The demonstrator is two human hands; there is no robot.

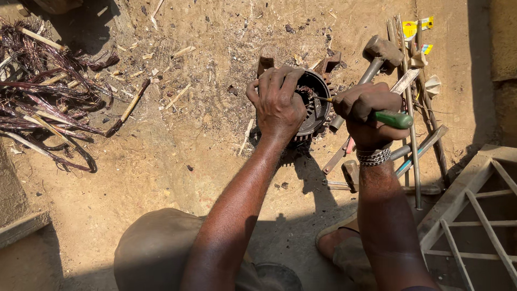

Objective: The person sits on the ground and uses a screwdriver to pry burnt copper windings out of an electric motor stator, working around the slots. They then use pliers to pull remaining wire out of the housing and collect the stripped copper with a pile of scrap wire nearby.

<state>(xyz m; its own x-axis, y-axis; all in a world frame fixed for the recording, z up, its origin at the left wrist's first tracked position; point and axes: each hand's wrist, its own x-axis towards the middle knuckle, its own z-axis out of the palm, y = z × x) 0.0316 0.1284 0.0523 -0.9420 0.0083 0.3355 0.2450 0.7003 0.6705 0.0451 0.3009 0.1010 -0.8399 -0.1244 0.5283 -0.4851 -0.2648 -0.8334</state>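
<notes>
Yellow packet (416, 27) lies upper right; left hand (277, 102) clamps the round motor stator (315, 105) at centre, right hand (363, 110) fisted around a green-handled screwdriver (393, 118) poking its windings.

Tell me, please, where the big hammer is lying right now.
In the head view the hammer lies on the dirt at upper right, just beyond the right hand, its handle slanting down toward the motor stator, beside a row of metal rods.
</notes>
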